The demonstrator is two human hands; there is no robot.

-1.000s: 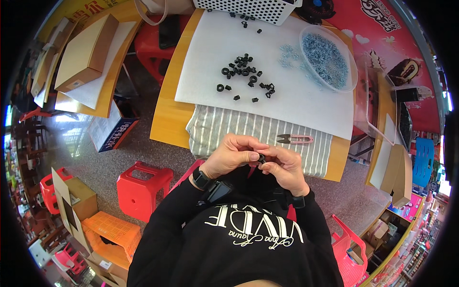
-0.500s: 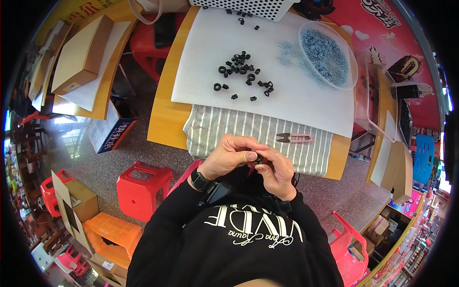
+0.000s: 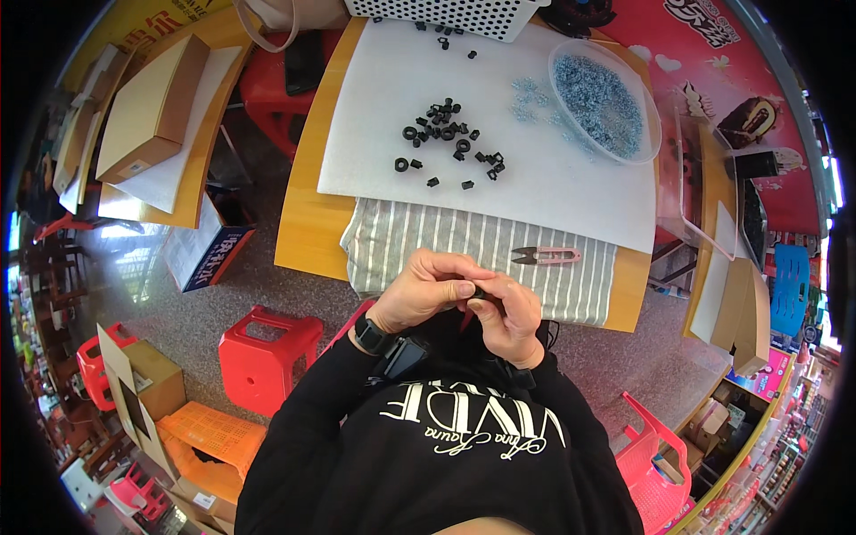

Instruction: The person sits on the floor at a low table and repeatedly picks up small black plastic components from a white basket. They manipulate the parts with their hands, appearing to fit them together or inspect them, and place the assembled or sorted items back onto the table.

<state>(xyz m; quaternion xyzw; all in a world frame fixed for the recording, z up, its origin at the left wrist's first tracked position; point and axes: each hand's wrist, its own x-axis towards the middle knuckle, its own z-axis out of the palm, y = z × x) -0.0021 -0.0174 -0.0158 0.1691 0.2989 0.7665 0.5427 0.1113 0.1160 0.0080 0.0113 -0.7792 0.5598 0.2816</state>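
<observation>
My left hand (image 3: 432, 290) and my right hand (image 3: 510, 316) meet at the table's near edge, fingertips pinched together around a small black part (image 3: 478, 292). Most of that part is covered by my fingers, so its exact shape is hidden. Under and beyond my hands lies a grey-and-white striped cloth (image 3: 419, 234). A pair of thread snips (image 3: 546, 256) with dark blades and pinkish handles rests on the cloth, past my right hand. Farther off, a loose pile of small black rings and fittings (image 3: 448, 134) is scattered over a white foam sheet (image 3: 374, 98).
A round clear tray (image 3: 649, 147) of pale blue bits stands at the far right, with some spilled beside it. At the back is a white perforated basket (image 3: 446, 11). Red stools (image 3: 267, 361), an orange crate (image 3: 214, 437) and cardboard boxes (image 3: 156, 107) stand around the table.
Both hands stay pinched together at nearly the same spot. My right fingers have closed further over the black part, so less of it shows. The whole view has shifted slightly.
</observation>
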